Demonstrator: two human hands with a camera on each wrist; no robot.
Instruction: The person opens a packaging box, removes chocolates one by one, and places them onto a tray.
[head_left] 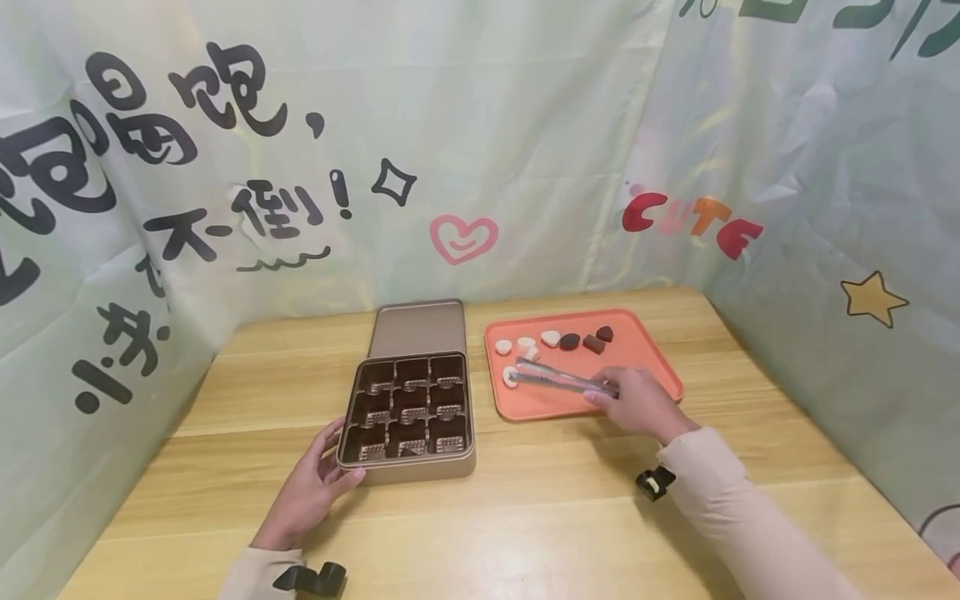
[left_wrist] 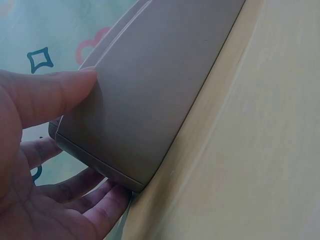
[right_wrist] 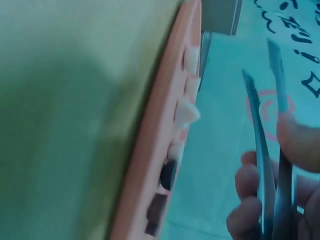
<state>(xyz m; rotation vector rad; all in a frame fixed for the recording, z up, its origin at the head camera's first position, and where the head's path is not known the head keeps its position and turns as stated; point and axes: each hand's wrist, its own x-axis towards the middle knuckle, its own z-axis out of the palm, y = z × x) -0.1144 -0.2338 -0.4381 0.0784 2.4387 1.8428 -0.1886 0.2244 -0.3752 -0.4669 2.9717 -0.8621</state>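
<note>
My left hand (head_left: 309,487) holds the front left corner of an opened brown tin box (head_left: 408,471). In the left wrist view, the thumb (left_wrist: 60,95) rests on its front rim while the fingers lie around the side. A dark tray insert (head_left: 409,406) with several square compartments fills the box; no pieces show in them. My right hand (head_left: 637,402) grips metal tweezers (head_left: 558,379), their tips apart. Those tips hover over or beside a white round chocolate (head_left: 511,377) on the orange tray (head_left: 585,406); contact cannot be told.
Toward the tray's back lie several more chocolates, among them a white one (head_left: 503,347), a dark oval (head_left: 569,342) and a brown block (head_left: 594,344). The box's lid (head_left: 420,327) leans back behind it. Printed cloth (head_left: 525,150) walls the wooden table (head_left: 517,525) at back and sides.
</note>
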